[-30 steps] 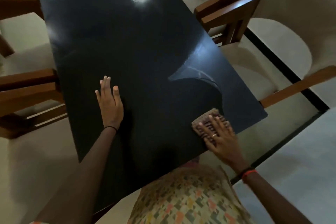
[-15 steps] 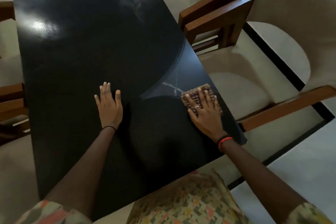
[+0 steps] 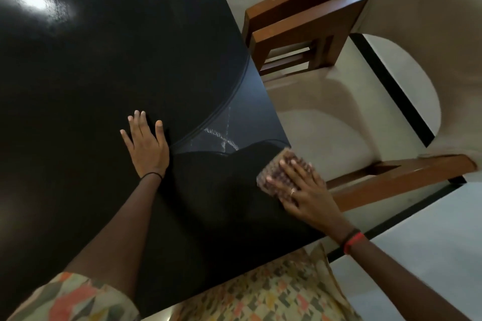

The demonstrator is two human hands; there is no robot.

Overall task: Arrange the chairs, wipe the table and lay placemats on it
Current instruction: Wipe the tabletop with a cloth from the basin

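Right hand (image 3: 307, 195), flat on cloth (image 3: 285, 160), now back at table (image 3: 104, 73) edge; left hand (image 3: 147, 150) braces flat, fingers spread: wiping continues.

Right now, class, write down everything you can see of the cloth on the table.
The cloth is a small folded pad, brownish with a speckled or woven pattern. It lies flat at the right edge of the black table, near its close corner. The right hand presses on it with straight, spread fingers and covers much of it, so mainly its far part shows. Blur hides any finer texture.
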